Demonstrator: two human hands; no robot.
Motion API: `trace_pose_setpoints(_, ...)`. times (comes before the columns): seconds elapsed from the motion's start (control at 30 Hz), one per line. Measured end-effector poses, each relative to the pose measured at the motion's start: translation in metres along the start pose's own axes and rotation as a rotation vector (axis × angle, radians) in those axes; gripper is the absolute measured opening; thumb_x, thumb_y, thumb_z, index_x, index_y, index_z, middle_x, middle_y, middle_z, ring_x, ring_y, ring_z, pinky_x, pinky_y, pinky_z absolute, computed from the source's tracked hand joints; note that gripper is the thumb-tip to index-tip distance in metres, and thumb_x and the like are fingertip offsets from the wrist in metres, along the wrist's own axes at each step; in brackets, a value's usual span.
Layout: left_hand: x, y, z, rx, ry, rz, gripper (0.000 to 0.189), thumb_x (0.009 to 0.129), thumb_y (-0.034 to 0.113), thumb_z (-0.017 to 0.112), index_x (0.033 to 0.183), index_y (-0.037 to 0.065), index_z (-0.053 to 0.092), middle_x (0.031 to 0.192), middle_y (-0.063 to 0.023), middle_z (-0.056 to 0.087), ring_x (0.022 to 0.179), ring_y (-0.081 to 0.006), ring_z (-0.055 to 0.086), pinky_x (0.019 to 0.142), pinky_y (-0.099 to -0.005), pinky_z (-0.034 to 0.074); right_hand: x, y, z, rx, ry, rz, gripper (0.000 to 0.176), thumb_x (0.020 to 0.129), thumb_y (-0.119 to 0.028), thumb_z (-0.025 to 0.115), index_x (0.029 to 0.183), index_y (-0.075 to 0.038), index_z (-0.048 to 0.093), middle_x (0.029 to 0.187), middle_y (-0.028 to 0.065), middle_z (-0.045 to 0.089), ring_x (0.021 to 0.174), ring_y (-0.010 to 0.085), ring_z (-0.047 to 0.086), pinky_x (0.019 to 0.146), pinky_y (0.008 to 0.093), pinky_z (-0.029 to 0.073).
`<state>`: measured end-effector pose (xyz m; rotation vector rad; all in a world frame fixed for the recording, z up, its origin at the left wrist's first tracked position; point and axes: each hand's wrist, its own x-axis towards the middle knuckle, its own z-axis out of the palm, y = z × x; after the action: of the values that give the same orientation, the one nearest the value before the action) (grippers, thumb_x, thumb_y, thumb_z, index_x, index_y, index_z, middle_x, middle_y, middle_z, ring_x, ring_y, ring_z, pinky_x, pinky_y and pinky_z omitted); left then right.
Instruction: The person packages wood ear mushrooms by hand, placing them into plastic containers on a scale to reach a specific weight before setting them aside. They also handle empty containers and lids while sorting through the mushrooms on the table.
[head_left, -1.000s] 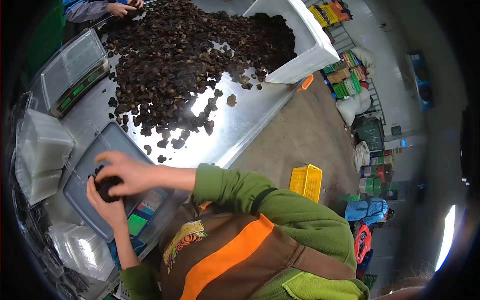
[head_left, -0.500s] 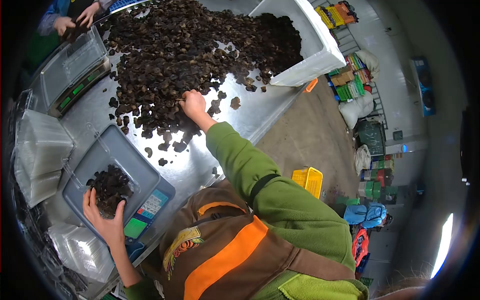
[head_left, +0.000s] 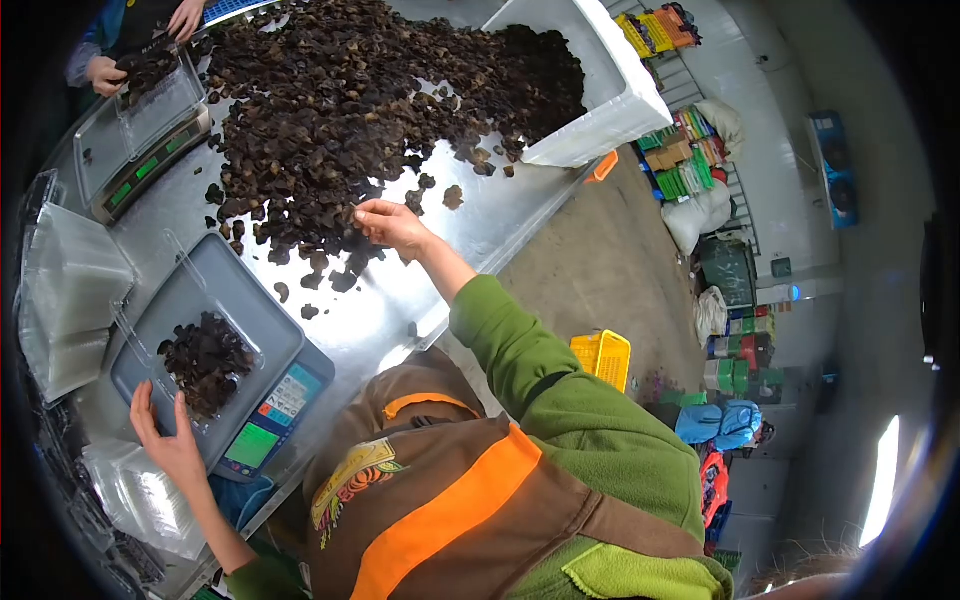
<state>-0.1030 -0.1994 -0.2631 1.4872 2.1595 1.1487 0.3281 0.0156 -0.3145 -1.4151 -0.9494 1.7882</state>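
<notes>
Dark, curled pieces that look like dried fungus form a large pile [head_left: 310, 120] on the metal table [head_left: 420, 290]. At the pile's near edge, my right hand [head_left: 390, 225] is pinched; what its fingertips hold, if anything, is too small to name. A grey scale [head_left: 285, 325] with a lit green display carries an open clear plastic container [head_left: 240, 335], and a clump of dark pieces [head_left: 205, 362] lies in it. My left hand [head_left: 170, 440] is beside the container's lower edge, fingers spread, holding nothing.
Stacked clear containers [head_left: 75, 300] stand at the left, more [head_left: 145, 495] below them. A white foam box [head_left: 600, 125] lies tipped at the table's far right. Another person's hands [head_left: 105, 75] are near a second scale [head_left: 150, 165]. A yellow basket [head_left: 602, 358] sits on the floor.
My left hand has drawn back from the clump and opened. My right hand has lifted slightly off the pile. The view has shifted a little.
</notes>
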Motion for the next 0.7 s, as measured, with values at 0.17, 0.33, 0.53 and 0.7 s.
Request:
trace_pose_setpoints(0.17,-0.001,0.006,0.003,-0.016,-0.021,-0.005,0.037,0.088,0.011,0.067,0.123,0.001,0.058,0.129,-0.0118,0.054,0.117,-0.0248,0.053,0.098,-0.0362,0.042,-0.019,0.010,0.008,-0.028,-0.057,-0.085,0.023,0.085,-0.022,0.074,0.101,-0.008,0.066,0.090,0.0002,0.066,0.075,0.0071,0.057,0.064,0.0209,0.045)
trace_pose_setpoints(0.33,-0.005,0.004,0.006,-0.024,-0.028,0.009,0.034,0.089,0.011,0.066,0.121,0.002,0.059,0.128,-0.0112,0.055,0.117,-0.0239,0.053,0.098,-0.0358,0.043,-0.026,0.025,0.007,-0.115,-0.020,-0.178,0.023,0.084,-0.021,0.074,0.100,-0.004,0.068,0.087,0.0016,0.068,0.072,0.0091,0.061,0.064,0.0234,0.050)
trace_pose_setpoints(0.53,-0.007,0.003,0.004,-0.025,-0.021,-0.011,0.032,0.090,0.011,0.065,0.120,0.002,0.060,0.126,-0.0108,0.056,0.115,-0.0234,0.054,0.095,-0.0352,0.045,-0.016,0.054,-0.001,-0.315,0.127,-0.111,0.031,0.090,-0.030,0.068,0.109,-0.005,0.068,0.092,0.0023,0.069,0.077,0.0099,0.063,0.068,0.0252,0.050)
trace_pose_setpoints(0.7,-0.017,-0.011,-0.020,0.060,0.038,-0.005,0.031,0.091,0.011,0.065,0.120,0.002,0.060,0.124,-0.0103,0.057,0.113,-0.0230,0.055,0.093,-0.0346,0.046,-0.088,0.024,-0.065,-0.291,0.030,0.088,0.037,0.089,-0.032,0.069,0.113,-0.004,0.065,0.100,0.0052,0.066,0.092,0.0133,0.063,0.081,0.0287,0.051)
